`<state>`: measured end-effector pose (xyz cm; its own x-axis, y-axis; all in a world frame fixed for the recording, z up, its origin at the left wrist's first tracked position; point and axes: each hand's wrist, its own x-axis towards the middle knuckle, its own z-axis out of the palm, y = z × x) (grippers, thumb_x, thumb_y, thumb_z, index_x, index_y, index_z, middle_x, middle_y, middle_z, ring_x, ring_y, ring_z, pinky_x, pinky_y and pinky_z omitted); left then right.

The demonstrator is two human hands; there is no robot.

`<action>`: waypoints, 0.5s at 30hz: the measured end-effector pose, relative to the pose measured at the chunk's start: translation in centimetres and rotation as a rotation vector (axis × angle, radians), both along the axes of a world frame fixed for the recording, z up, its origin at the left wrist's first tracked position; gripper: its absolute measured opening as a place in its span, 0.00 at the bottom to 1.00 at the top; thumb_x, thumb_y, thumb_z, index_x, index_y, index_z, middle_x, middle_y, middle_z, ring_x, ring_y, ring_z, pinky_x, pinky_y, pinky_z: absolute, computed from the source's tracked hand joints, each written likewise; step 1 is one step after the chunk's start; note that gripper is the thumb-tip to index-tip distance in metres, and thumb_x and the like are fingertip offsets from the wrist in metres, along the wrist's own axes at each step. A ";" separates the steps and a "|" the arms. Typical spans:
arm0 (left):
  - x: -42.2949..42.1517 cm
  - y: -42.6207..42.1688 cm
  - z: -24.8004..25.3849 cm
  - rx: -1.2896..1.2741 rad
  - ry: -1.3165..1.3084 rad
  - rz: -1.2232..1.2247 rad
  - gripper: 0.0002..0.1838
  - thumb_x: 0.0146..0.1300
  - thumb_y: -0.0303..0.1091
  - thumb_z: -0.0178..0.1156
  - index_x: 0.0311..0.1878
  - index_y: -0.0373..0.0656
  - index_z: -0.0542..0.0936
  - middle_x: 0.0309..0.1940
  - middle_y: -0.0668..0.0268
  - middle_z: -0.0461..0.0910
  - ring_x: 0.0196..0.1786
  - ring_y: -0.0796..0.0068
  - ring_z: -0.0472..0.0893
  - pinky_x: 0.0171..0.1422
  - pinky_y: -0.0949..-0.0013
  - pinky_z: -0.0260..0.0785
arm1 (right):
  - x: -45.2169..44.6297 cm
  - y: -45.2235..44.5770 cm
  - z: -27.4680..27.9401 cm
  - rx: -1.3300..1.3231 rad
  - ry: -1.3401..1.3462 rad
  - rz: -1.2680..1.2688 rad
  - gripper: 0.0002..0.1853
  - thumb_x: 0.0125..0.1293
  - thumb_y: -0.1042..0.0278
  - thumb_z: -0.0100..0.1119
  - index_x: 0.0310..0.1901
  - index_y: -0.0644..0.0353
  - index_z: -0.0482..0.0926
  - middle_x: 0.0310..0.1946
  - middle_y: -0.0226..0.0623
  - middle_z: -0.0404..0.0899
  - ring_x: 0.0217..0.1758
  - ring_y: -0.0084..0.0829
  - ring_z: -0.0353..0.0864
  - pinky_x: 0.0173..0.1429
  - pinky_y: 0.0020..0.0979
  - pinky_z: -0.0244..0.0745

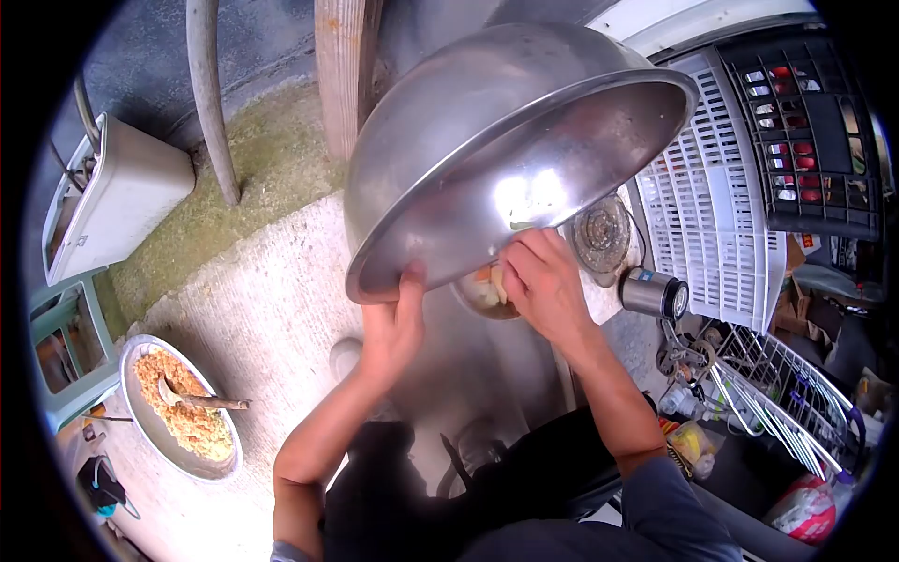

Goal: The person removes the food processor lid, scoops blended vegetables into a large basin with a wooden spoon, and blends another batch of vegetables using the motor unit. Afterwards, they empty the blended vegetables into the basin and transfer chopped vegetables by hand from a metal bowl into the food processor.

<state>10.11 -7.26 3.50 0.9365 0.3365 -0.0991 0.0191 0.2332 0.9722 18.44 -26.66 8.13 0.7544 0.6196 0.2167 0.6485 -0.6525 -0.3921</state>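
A large steel bowl [449,122] is tilted on its side, its shiny inside facing me. My left hand [393,323] grips its lower left rim, the thumb inside. At the lower rim, my right hand [543,281] has its fingers curled together near the inner surface; what they hold, if anything, is too small to name. Partly hidden behind my right hand is a small bowl [487,298] with pale and orange pieces in it. On the ground at the left stands a metal basin [169,445] of orange-brown crumbly food [187,412], with a wooden-handled spoon [201,401] resting in it.
A white bin [140,187] and a pale green stool [80,347] stand at the left. Wooden poles [213,103] rise at the top. At the right are white crates [707,187], a black crate [824,140], a steel canister [653,292] and a wire rack [768,393].
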 end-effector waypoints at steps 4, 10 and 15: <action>-3.2 2.8 -0.7 -0.071 0.141 0.114 0.11 0.75 0.30 0.58 0.54 0.34 0.78 0.50 0.66 0.78 0.53 0.77 0.73 0.59 0.71 0.65 | -1.8 -2.7 1.4 -0.076 0.069 -0.054 0.09 0.55 0.83 0.67 0.38 0.63 0.82 0.40 0.41 0.78 0.43 0.46 0.77 0.48 0.44 0.74; -12.2 7.3 -6.1 -0.411 0.336 0.613 0.13 0.70 0.29 0.57 0.55 0.37 0.75 0.49 0.63 0.79 0.55 0.69 0.79 0.62 0.60 0.74 | -2.6 -3.6 1.0 0.082 0.171 -0.215 0.12 0.58 0.86 0.66 0.44 0.64 0.84 0.37 0.39 0.79 0.38 0.38 0.80 0.44 0.34 0.76; -17.0 9.8 -12.8 -0.519 0.475 0.738 0.16 0.71 0.30 0.54 0.58 0.33 0.75 0.52 0.58 0.81 0.52 0.62 0.85 0.48 0.57 0.85 | -2.1 -1.4 0.6 0.093 0.186 -0.099 0.22 0.57 0.88 0.66 0.53 0.62 0.86 0.34 0.37 0.79 0.34 0.31 0.79 0.40 0.32 0.76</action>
